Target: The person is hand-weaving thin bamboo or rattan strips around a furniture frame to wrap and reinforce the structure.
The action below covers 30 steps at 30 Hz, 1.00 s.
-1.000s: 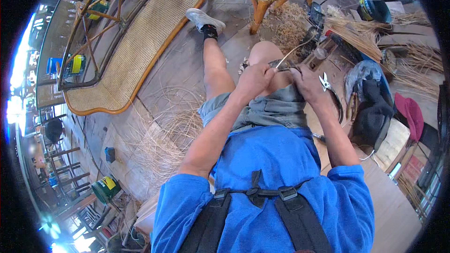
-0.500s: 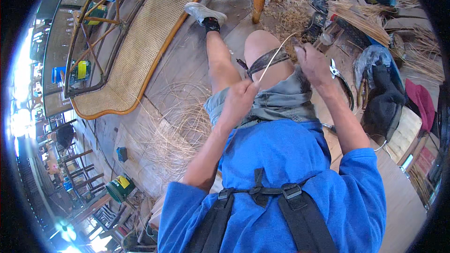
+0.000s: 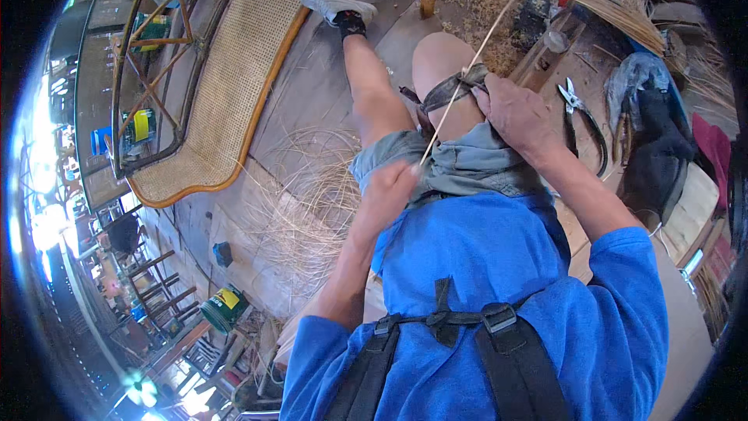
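A long pale rattan strip (image 3: 446, 113) runs slantwise over my raised right knee. My left hand (image 3: 389, 193), a little blurred, is closed on its near end above my shorts. Around the knee is tied a dark cloth band (image 3: 446, 93), and the strip crosses over it. My right hand (image 3: 520, 115) is closed at the band's right side, next to where the strip passes. Something dark shows at its fingertips; whether that is a tool or part of the band I cannot tell. Beyond the knee the strip's far end points up and right.
Right of my right hand lie pruning shears (image 3: 578, 121). A heap of thin rattan strands (image 3: 315, 203) covers the floor at left, near a cane-woven panel (image 3: 226, 70). Rattan bundles (image 3: 615, 19), a plastic bag (image 3: 635, 78) and dark cloth (image 3: 654, 156) lie at right.
My left hand has drawn down toward my lap with the strip. My right hand has lowered onto the knee band. The strip, bowed before, is now nearly straight across it.
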Available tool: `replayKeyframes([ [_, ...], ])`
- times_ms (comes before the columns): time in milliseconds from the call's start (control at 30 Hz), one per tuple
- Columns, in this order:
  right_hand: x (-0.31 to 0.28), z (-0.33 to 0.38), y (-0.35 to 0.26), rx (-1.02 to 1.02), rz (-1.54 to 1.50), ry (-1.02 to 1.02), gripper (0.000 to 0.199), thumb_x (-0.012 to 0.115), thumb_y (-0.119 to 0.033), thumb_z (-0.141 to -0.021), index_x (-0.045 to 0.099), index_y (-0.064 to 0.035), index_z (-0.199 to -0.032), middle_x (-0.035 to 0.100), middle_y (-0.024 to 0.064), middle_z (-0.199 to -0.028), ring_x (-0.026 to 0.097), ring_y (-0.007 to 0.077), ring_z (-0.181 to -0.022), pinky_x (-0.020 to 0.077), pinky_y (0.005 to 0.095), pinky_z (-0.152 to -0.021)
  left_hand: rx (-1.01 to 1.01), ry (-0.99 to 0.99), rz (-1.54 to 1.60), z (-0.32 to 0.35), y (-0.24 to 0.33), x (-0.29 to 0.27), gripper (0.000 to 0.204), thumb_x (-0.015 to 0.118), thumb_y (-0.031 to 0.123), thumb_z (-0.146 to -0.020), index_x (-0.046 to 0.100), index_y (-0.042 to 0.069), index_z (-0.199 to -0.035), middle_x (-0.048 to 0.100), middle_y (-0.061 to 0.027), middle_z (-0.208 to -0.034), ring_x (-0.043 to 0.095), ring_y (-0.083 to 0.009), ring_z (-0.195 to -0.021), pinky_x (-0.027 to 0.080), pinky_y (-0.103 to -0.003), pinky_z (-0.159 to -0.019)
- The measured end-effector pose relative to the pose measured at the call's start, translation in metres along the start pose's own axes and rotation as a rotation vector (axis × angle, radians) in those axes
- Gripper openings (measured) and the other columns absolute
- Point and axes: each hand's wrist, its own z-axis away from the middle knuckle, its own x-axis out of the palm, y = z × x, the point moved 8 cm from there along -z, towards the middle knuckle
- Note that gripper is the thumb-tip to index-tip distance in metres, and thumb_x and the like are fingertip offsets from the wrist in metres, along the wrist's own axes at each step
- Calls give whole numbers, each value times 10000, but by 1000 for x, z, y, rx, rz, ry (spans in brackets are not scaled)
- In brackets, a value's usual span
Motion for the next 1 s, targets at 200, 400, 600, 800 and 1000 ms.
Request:
replayKeyframes([
  [200,5,-6,4,-9,-39,29,248,458,-314,-873,500,-69,-879,603,170,-765,598,348,-707,473,452,-603,-353,-71,175,118,-86,-29,339,491,240,-861,449,31,-597,401,4,-535,372,-88,-487,318,-270,-437],
  [400,6,-9,43,124,-54,15,322,474,-347,-878,516,-29,-908,581,154,-678,582,323,-625,464,400,-581,-438,-146,1002,200,-113,-30,307,531,260,-858,447,85,-620,366,13,-516,385,-83,-464,303,-235,-410],
  [600,-36,-3,82,325,-597,171,319,524,-316,-854,594,-9,-801,536,43,-618,536,157,-589,421,296,-552,-99,102,122,26,-7,-15,259,475,213,-857,491,9,-699,480,-52,-610,450,-125,-559,366,-306,-485],
  [800,-16,-10,22,121,-131,-44,365,462,-388,-859,552,-45,-947,606,192,-831,580,375,-824,443,449,-703,168,89,44,-102,52,27,324,475,274,-852,558,-28,-770,567,-173,-670,556,-254,-630,421,-355,-583],
  [1000,-6,-8,15,142,16,-76,366,431,-404,-872,489,-42,-854,587,214,-796,559,408,-769,425,497,-663,148,108,-84,-21,-4,8,330,498,279,-852,561,-25,-740,542,-184,-633,550,-262,-598,425,-369,-582],
])
